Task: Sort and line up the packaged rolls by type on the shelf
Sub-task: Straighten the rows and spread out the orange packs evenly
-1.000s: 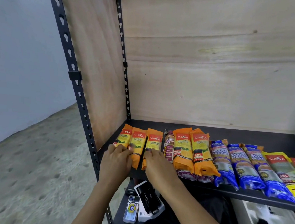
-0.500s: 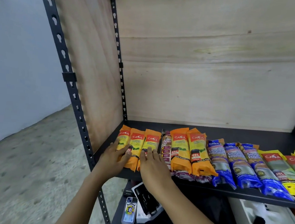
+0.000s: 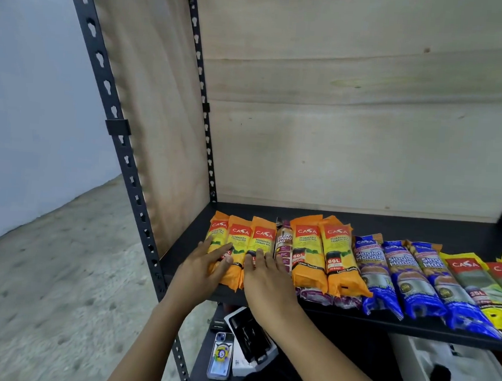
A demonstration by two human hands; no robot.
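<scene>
At the near left corner of the black metal shelf (image 3: pixel 391 228), both hands lie flat, fingers spread, palms down on packets; neither one pinches anything. Left hand (image 3: pixel 200 266) covers the near ends of the two leftmost small orange plastic-wrapped rolls (image 3: pixel 225 236). Right hand (image 3: pixel 264 277) presses the third small orange roll (image 3: pixel 262 236), fingertips reaching toward the slim purple drawstring-bag roll (image 3: pixel 283 244) just to its right.

Rightward along the shelf:
- two larger orange 60L rolls (image 3: pixel 322 256), side by side, lying over purple packets (image 3: pixel 325 297) whose near ends poke out beneath
- three blue glossy singlet-handle rolls (image 3: pixel 402 271), angled, near ends overhanging the shelf edge
- yellow 25L rolls (image 3: pixel 470 282) at the far right, partly cut off by the frame

Sorting looks largely done by colour; the purple roll sits between the two orange groups, and the buried purple ones seem unsorted.

Handling, as judged: rolls light, soft, squashy under the palm; film wrap slick, so they likely slide easily and skew when pushed. Best grip is probably around the firm middle, not the crimped flat ends, which would crumple.

Below the shelf: a phone (image 3: pixel 220 356) and a white box (image 3: pixel 250 337).
</scene>
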